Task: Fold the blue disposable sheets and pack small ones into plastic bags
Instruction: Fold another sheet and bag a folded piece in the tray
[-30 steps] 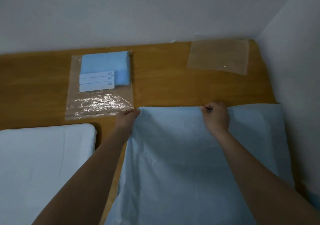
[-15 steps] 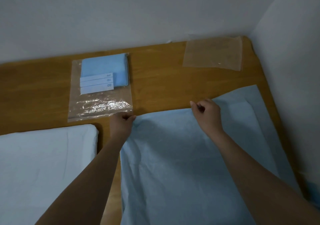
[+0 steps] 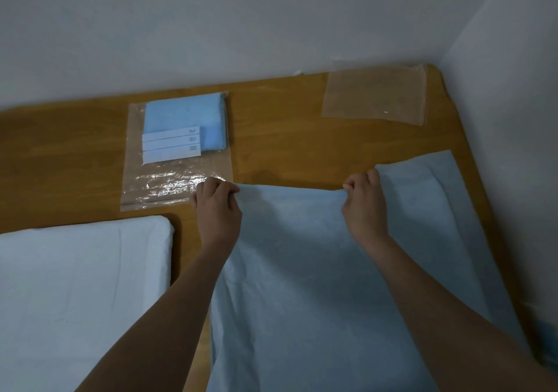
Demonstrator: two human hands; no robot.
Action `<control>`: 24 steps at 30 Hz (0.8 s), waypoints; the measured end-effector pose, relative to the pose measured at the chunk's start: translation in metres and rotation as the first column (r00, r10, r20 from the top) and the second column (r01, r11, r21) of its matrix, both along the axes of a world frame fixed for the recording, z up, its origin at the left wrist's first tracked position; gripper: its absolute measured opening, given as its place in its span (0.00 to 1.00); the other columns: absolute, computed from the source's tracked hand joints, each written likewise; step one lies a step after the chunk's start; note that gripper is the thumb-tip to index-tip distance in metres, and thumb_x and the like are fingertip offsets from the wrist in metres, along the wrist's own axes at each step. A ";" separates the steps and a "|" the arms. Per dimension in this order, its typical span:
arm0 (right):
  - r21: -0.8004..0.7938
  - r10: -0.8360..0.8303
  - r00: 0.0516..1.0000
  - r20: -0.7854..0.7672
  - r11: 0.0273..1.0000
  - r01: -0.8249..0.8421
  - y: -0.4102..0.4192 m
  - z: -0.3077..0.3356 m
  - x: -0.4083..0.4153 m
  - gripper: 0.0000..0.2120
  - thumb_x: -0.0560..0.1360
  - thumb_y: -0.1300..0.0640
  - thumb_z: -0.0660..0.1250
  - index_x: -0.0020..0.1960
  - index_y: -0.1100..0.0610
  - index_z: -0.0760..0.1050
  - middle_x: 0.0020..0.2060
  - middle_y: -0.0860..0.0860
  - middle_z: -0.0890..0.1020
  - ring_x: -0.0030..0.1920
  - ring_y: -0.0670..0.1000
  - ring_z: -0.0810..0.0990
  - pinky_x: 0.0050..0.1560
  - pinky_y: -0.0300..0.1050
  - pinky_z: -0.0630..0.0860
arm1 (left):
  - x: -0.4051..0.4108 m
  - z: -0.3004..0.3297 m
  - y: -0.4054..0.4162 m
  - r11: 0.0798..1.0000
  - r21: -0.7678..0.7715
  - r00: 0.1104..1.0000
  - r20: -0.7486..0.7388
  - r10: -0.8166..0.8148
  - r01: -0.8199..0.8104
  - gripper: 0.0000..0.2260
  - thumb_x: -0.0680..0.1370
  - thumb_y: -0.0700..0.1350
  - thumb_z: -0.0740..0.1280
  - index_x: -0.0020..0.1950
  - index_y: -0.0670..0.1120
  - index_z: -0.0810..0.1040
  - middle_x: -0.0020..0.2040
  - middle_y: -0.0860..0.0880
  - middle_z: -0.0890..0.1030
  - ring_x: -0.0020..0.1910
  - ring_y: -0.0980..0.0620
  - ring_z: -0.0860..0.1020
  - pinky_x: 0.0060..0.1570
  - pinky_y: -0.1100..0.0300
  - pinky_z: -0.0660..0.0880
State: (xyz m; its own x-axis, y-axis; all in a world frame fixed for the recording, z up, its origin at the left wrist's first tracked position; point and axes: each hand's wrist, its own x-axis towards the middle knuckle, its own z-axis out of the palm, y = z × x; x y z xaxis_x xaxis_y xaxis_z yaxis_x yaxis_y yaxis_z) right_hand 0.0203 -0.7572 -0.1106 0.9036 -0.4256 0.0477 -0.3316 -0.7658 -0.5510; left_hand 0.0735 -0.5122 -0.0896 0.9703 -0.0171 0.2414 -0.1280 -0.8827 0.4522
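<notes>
both hands are pinching the far edge of the blue sheet: left hand at 10 o'clock, right hand at 2 o'clock, fingers clamped on fabric.

Things lying on a table in a corner of the room.

A big sheet lies near, on the right side, with two hands on its far edge. A thick pad lies to its left. Behind the pad is a bag with a folded sheet and three paper strips in it. Another bag lies flat in the far right corner.
</notes>
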 end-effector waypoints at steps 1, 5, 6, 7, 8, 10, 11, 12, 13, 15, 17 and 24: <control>0.020 -0.023 0.995 0.092 1.000 0.022 0.002 0.000 -0.002 0.06 0.77 0.70 0.61 0.44 0.62 0.71 0.48 0.57 0.70 0.38 0.51 0.70 0.36 0.45 0.69 | -0.003 -0.001 -0.002 0.999 0.043 1.000 0.008 0.019 -0.019 0.08 0.72 0.31 0.66 0.44 0.41 0.81 0.43 0.44 0.76 0.47 0.43 0.73 0.53 0.52 0.64; 0.041 -0.063 0.954 0.292 0.998 0.053 0.007 -0.007 -0.020 0.05 0.77 0.70 0.60 0.51 0.65 0.73 0.53 0.60 0.70 0.48 0.53 0.74 0.47 0.42 0.76 | -0.018 -0.006 -0.015 0.973 0.206 0.995 0.030 0.099 -0.103 0.10 0.74 0.37 0.67 0.54 0.44 0.79 0.53 0.40 0.74 0.53 0.38 0.72 0.57 0.42 0.65; 0.040 -0.071 0.959 0.275 0.997 0.063 0.008 -0.011 -0.024 0.08 0.77 0.70 0.61 0.55 0.65 0.73 0.57 0.61 0.70 0.52 0.55 0.74 0.51 0.43 0.75 | -0.024 -0.009 -0.017 0.968 0.244 0.998 0.041 0.049 -0.058 0.11 0.74 0.38 0.68 0.56 0.43 0.79 0.54 0.38 0.75 0.53 0.37 0.73 0.57 0.42 0.67; 0.029 -0.076 0.967 0.245 0.997 0.071 0.008 -0.014 -0.028 0.11 0.76 0.69 0.62 0.58 0.64 0.73 0.60 0.62 0.69 0.56 0.57 0.72 0.54 0.46 0.75 | -0.031 -0.013 -0.020 0.961 0.276 0.997 0.055 -0.052 0.035 0.12 0.73 0.38 0.69 0.56 0.43 0.79 0.53 0.38 0.75 0.51 0.37 0.75 0.55 0.43 0.68; 0.000 -0.075 0.975 0.208 0.997 0.077 0.008 -0.016 -0.031 0.13 0.75 0.69 0.63 0.60 0.63 0.74 0.62 0.62 0.69 0.58 0.60 0.71 0.55 0.49 0.75 | -0.039 -0.017 -0.022 0.941 0.296 0.981 0.057 -0.188 0.163 0.12 0.72 0.37 0.68 0.56 0.42 0.79 0.52 0.38 0.76 0.49 0.38 0.76 0.53 0.46 0.68; -0.093 -0.044 0.992 0.118 0.994 0.055 0.008 -0.019 -0.036 0.16 0.75 0.66 0.65 0.62 0.59 0.75 0.66 0.61 0.70 0.60 0.62 0.69 0.58 0.56 0.73 | -0.056 -0.026 -0.028 0.856 0.316 0.907 -0.035 -0.420 0.409 0.14 0.73 0.42 0.65 0.58 0.42 0.78 0.53 0.39 0.76 0.48 0.40 0.76 0.52 0.51 0.67; -0.137 -0.017 0.998 0.065 0.990 0.026 0.008 -0.020 -0.039 0.18 0.75 0.63 0.66 0.64 0.56 0.74 0.68 0.59 0.69 0.63 0.61 0.68 0.60 0.57 0.71 | -0.065 -0.030 -0.030 0.817 0.316 0.875 -0.156 -0.458 0.483 0.17 0.75 0.47 0.64 0.62 0.44 0.77 0.56 0.40 0.75 0.51 0.40 0.76 0.55 0.50 0.67; -0.170 0.007 1.000 0.008 0.985 -0.006 0.009 -0.022 -0.042 0.20 0.75 0.61 0.66 0.67 0.53 0.73 0.70 0.58 0.68 0.65 0.61 0.66 0.61 0.58 0.68 | -0.074 -0.034 -0.033 0.796 0.312 0.847 -0.313 -0.430 0.519 0.22 0.76 0.54 0.62 0.68 0.46 0.72 0.62 0.40 0.73 0.57 0.40 0.74 0.60 0.49 0.67; -0.188 0.026 0.999 -0.048 0.981 -0.034 0.009 -0.023 -0.045 0.22 0.76 0.58 0.66 0.69 0.51 0.71 0.72 0.57 0.66 0.67 0.60 0.65 0.63 0.59 0.66 | -0.081 -0.039 -0.035 0.788 0.315 0.815 -0.446 -0.370 0.530 0.29 0.77 0.61 0.59 0.75 0.50 0.64 0.69 0.41 0.67 0.66 0.40 0.68 0.67 0.47 0.63; -0.194 0.047 0.987 -0.156 0.978 -0.078 0.007 -0.028 -0.054 0.25 0.77 0.52 0.64 0.73 0.46 0.66 0.76 0.54 0.61 0.72 0.60 0.61 0.67 0.62 0.62 | -0.093 -0.050 -0.034 0.792 0.293 0.758 -0.582 -0.296 0.535 0.37 0.74 0.71 0.46 0.79 0.57 0.44 0.78 0.46 0.49 0.76 0.43 0.50 0.75 0.46 0.45; -0.195 0.082 0.962 -0.261 0.971 -0.136 0.004 -0.033 -0.065 0.26 0.79 0.49 0.61 0.75 0.43 0.62 0.78 0.52 0.55 0.75 0.60 0.56 0.71 0.62 0.56 | -0.096 -0.055 -0.033 0.801 0.268 0.744 -0.598 -0.297 0.535 0.38 0.72 0.73 0.42 0.77 0.59 0.36 0.78 0.48 0.41 0.77 0.46 0.40 0.74 0.47 0.36; -0.151 0.112 0.942 -0.317 0.974 -0.167 0.011 -0.026 -0.098 0.25 0.80 0.50 0.61 0.76 0.46 0.61 0.78 0.53 0.54 0.77 0.59 0.52 0.74 0.61 0.51 | -0.085 -0.039 -0.036 0.823 0.272 0.741 -0.626 -0.242 0.499 0.37 0.77 0.64 0.59 0.78 0.59 0.42 0.79 0.49 0.41 0.77 0.46 0.40 0.74 0.43 0.38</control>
